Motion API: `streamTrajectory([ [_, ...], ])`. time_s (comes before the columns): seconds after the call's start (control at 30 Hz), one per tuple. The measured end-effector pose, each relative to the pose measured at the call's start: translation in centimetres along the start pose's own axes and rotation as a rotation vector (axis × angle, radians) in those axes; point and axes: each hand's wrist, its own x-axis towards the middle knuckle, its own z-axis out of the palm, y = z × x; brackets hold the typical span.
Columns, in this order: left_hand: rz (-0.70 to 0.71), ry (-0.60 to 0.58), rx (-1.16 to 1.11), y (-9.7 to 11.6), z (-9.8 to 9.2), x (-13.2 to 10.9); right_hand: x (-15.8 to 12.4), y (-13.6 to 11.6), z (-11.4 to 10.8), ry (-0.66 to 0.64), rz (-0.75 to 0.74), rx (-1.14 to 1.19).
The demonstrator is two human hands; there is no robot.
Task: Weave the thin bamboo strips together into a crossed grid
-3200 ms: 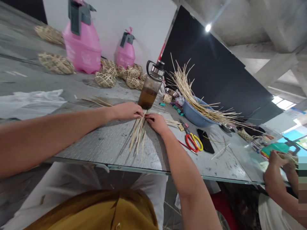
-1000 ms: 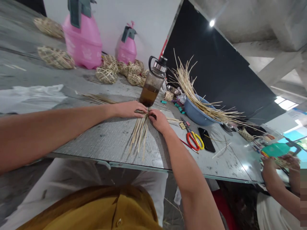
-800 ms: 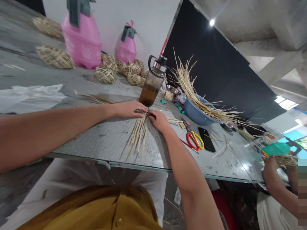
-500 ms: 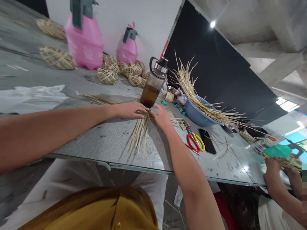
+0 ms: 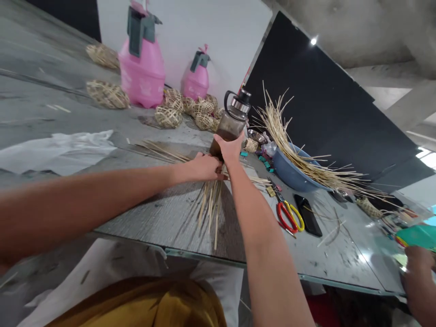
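A water bottle [image 5: 235,119] with a black lid and brown liquid stands tilted in view on the table. My right hand [image 5: 230,146] is wrapped round its lower part, thumb and fingers on either side. Beside the bottle's base, my left hand [image 5: 206,168] has its fingers curled on the crossing of several thin bamboo strips [image 5: 210,200]. These strips fan out toward the table's front edge, and others stick out left and right from under my hands. Exactly what the left fingertips pinch is partly hidden.
Pink spray bottles [image 5: 142,72] and woven bamboo balls [image 5: 108,94] stand behind. To the right are a blue basin [image 5: 293,170] heaped with long strips, scissors [image 5: 288,218] and a phone [image 5: 307,215]. A white cloth [image 5: 57,152] lies left; another person's hand [image 5: 420,272] is far right.
My right hand has moved from the strips up onto the bottle and grips it. My left fingers, stretched out before, are now curled near its base. The whole view has shifted.
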Motion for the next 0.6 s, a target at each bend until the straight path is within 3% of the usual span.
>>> streamTrajectory([
  [0.03,-0.038,0.038,0.038,0.7,0.4,-0.3,0.0,-0.1,0.2,0.035,0.040,0.023],
  [0.17,0.055,0.125,0.120,1.5,1.9,-1.0,0.8,-0.4,-0.7,0.175,0.154,0.102],
  [0.33,0.087,0.078,0.138,0.9,2.0,-0.9,2.4,0.0,-5.7,0.283,0.087,-0.026],
  [0.47,0.127,0.024,0.105,0.1,1.4,-0.8,1.8,0.8,-10.1,0.224,0.108,-0.103],
  [0.6,0.298,-0.080,0.029,-2.7,0.5,-0.4,0.3,2.3,-12.7,0.166,0.195,-0.113],
])
